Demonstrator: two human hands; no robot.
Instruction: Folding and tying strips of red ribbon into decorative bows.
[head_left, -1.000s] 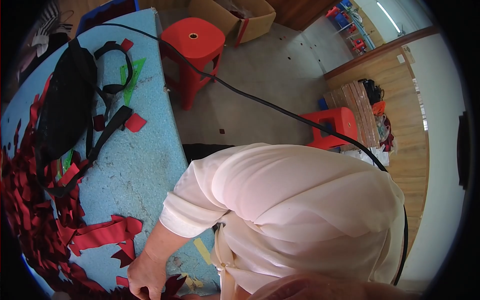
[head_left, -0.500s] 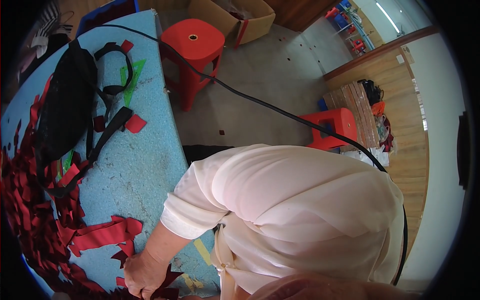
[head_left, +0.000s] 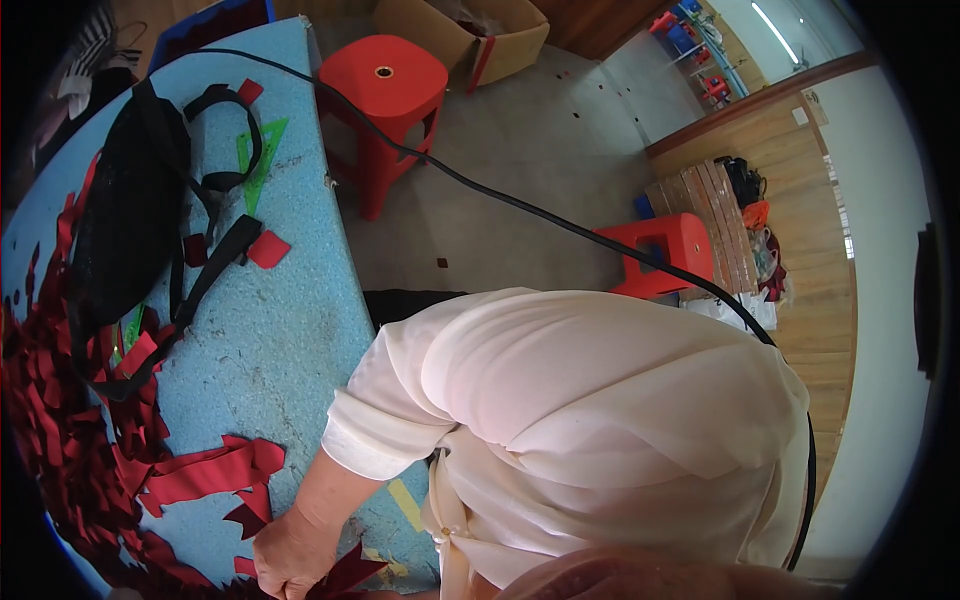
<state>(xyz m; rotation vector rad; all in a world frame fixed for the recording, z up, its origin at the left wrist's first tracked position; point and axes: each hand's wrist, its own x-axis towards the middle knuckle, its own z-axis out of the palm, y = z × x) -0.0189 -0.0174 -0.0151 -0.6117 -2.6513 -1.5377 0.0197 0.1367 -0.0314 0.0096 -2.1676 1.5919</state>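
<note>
My right hand [head_left: 295,553], at the end of a cream sleeve, is closed, with its fingers bent down at the table's near edge. It grips a dark red fabric piece [head_left: 352,573], whose pointed end sticks out to the right of the hand. Just beyond the knuckles lies a small notched red strip [head_left: 253,510]. A wider red fabric strip [head_left: 205,472] lies flat farther off. Of my left hand and arm, only a sliver of skin [head_left: 408,596] shows at the lower edge; its fingers are out of the picture.
On the blue table [head_left: 270,350] are a heap of red fabric strips [head_left: 60,420], a black strapped bag [head_left: 130,210] and a green set square [head_left: 262,165]. A black cable [head_left: 520,204] crosses above the floor. Red stools [head_left: 385,80] and a cardboard box [head_left: 510,50] stand beyond.
My right hand has shifted slightly right. The pointed end of the red fabric beside it now reaches farther right, and the small notched strip shows more fully.
</note>
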